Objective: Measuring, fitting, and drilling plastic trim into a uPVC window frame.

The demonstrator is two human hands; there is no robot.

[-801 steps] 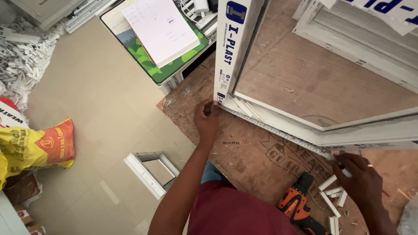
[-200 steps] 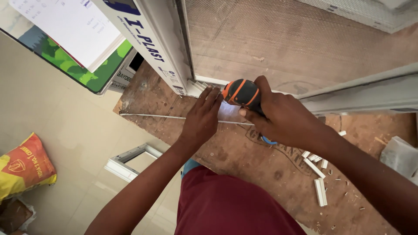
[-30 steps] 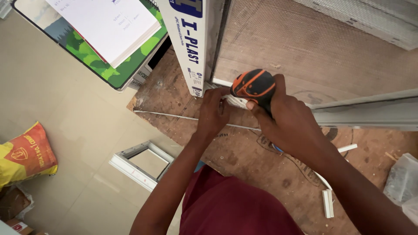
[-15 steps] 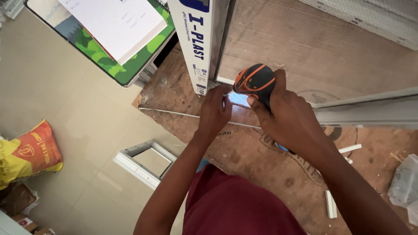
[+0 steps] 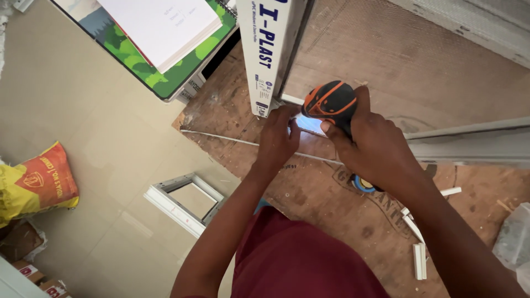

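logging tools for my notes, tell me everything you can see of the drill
The drill is a black power tool with orange trim, plastic-looking, seen from its rounded rear. The right hand grips its handle; a blue part shows below the wrist. It points down at the corner of the white frame, casting a bright light there. The left hand rests beside that spot. Its bit is hidden.

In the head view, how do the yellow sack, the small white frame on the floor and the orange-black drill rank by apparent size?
1. Small white frame and yellow sack: look alike, unranked.
2. Orange-black drill, smallest, partly hidden by the right hand, though nearer the camera.
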